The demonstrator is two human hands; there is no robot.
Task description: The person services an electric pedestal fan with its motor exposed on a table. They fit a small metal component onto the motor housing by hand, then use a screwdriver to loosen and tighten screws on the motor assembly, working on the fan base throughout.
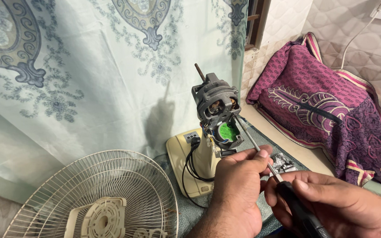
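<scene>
My right hand grips the screwdriver handle; my left hand pinches its shaft, tip at the fan motor, eleven o'clock; fan grille at nine.

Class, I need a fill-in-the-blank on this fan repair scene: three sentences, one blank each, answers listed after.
1. The right hand grips the black handle of a ____.
2. The left hand steadies the tool's metal ____.
3. The tool's tip reaches the fan motor, just beside a round ____ part.

Missing words: screwdriver; shaft; green
</scene>
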